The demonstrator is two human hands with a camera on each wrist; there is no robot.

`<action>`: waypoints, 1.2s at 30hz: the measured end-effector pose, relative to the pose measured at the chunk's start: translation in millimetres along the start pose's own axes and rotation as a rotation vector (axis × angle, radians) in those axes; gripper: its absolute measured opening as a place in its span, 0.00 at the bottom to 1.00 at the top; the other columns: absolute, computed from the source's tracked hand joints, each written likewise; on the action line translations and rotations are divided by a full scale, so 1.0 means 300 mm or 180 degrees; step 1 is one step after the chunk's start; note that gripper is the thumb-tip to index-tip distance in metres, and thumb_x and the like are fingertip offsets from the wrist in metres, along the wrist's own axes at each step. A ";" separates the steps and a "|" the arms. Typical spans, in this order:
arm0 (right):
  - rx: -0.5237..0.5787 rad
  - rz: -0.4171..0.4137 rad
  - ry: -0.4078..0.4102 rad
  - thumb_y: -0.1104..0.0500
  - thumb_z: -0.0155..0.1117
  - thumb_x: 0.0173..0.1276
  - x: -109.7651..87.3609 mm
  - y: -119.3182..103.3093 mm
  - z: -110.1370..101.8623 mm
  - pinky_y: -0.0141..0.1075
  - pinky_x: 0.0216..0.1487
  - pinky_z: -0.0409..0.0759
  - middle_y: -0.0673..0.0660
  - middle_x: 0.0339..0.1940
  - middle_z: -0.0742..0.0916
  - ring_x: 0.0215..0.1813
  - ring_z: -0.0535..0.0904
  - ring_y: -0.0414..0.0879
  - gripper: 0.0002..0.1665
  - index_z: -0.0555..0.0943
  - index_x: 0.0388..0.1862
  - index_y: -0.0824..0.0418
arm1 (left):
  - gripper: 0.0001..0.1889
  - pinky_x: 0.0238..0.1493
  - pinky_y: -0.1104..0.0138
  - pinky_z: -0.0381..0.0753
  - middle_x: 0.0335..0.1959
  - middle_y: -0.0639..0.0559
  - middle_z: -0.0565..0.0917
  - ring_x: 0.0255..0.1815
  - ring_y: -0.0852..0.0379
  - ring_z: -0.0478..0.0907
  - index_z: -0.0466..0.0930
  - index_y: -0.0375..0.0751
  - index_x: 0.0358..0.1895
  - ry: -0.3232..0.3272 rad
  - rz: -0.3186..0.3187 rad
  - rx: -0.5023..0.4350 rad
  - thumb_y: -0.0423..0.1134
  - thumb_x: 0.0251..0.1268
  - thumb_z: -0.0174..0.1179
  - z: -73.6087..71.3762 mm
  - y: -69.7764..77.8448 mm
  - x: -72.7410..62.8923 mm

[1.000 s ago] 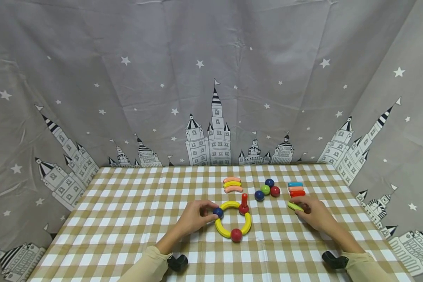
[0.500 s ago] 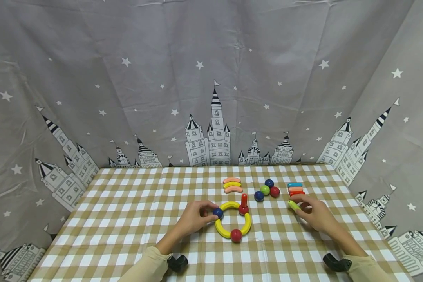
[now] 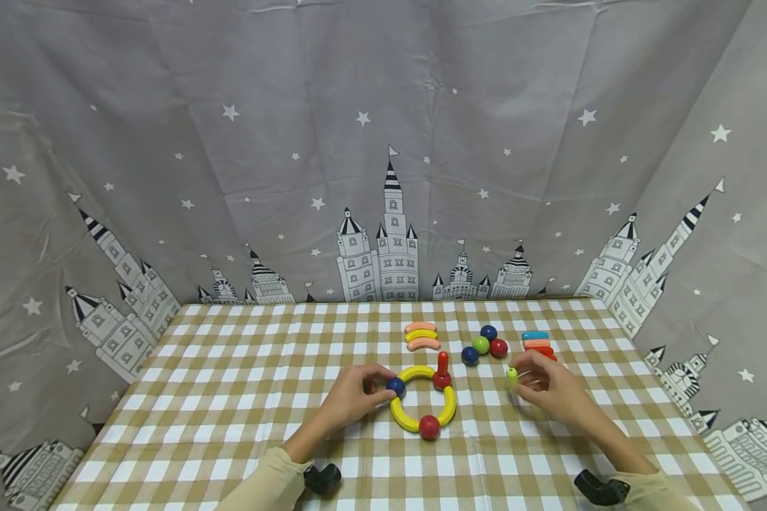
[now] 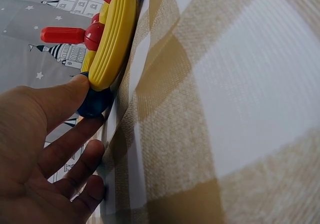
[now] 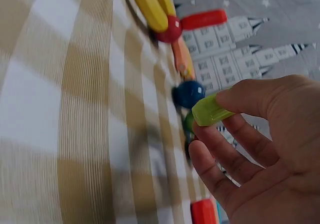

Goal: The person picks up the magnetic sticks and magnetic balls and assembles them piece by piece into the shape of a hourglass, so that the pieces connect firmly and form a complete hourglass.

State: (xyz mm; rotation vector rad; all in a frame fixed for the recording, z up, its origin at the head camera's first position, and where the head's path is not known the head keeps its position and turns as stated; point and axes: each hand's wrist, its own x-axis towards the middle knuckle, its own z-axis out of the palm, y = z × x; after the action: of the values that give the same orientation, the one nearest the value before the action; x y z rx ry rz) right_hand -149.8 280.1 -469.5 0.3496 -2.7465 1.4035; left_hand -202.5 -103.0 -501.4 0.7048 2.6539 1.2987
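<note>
My left hand (image 3: 351,392) pinches a blue ball (image 3: 395,386) between thumb and index finger. That ball is part of a ring on the cloth, made of curved yellow rods (image 3: 404,416) joined by balls. A red ball (image 3: 429,427) sits at the ring's front. Another red ball (image 3: 442,381), at the back right, has a red rod (image 3: 443,363) standing up from it. Right of the ring, my right hand (image 3: 555,389) pinches a short lime-green rod (image 5: 212,109) by thumb and fingertips, held upright above the cloth.
Behind the ring lie several curved rods, two salmon and one yellow (image 3: 420,334). Right of them a cluster of balls has two blue, one green (image 3: 481,345) and one red (image 3: 498,348). Blue (image 3: 535,335), salmon and red straight rods lie beyond my right hand. A checked cloth (image 3: 243,383) covers the table.
My right hand has lifted the lime-green rod, turned it from lying to upright, and moved a little left toward the ring. The left hand has stayed on the blue ball.
</note>
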 end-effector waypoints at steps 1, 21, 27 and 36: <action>0.0039 0.0007 -0.0034 0.70 0.73 0.64 0.001 -0.009 0.006 0.32 0.46 0.83 0.57 0.47 0.86 0.45 0.85 0.47 0.19 0.79 0.53 0.63 | 0.13 0.29 0.70 0.71 0.32 0.61 0.83 0.28 0.60 0.73 0.88 0.46 0.50 -0.0001 0.0008 0.0004 0.41 0.63 0.74 0.000 0.000 0.000; 0.0535 -0.0329 -0.0515 0.68 0.73 0.65 0.015 -0.175 0.165 0.37 0.51 0.84 0.54 0.47 0.84 0.49 0.82 0.47 0.18 0.78 0.51 0.60 | 0.12 0.29 0.70 0.73 0.38 0.59 0.88 0.27 0.62 0.74 0.88 0.47 0.49 0.0060 0.0124 0.0054 0.40 0.63 0.74 0.011 0.003 0.001; 0.0731 -0.0423 -0.0605 0.68 0.73 0.66 0.024 -0.205 0.217 0.37 0.51 0.84 0.56 0.49 0.84 0.50 0.83 0.49 0.17 0.79 0.51 0.61 | 0.13 0.29 0.70 0.74 0.39 0.59 0.88 0.28 0.62 0.74 0.88 0.48 0.49 0.0080 0.0134 0.0062 0.41 0.63 0.74 0.011 0.002 0.004; 0.0825 -0.0468 -0.0729 0.68 0.74 0.64 0.024 -0.224 0.292 0.39 0.50 0.85 0.54 0.47 0.84 0.49 0.83 0.47 0.19 0.78 0.51 0.63 | 0.13 0.30 0.70 0.74 0.41 0.58 0.89 0.29 0.61 0.75 0.88 0.47 0.50 0.0027 0.0114 0.0040 0.41 0.63 0.74 0.010 0.004 0.006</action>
State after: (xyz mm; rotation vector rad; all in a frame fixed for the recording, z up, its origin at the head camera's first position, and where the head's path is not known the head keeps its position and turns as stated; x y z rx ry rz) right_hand -136.4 170.3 -466.7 0.7504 -2.6362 1.7819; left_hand -202.9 -99.4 -502.2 0.7537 2.6704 1.2976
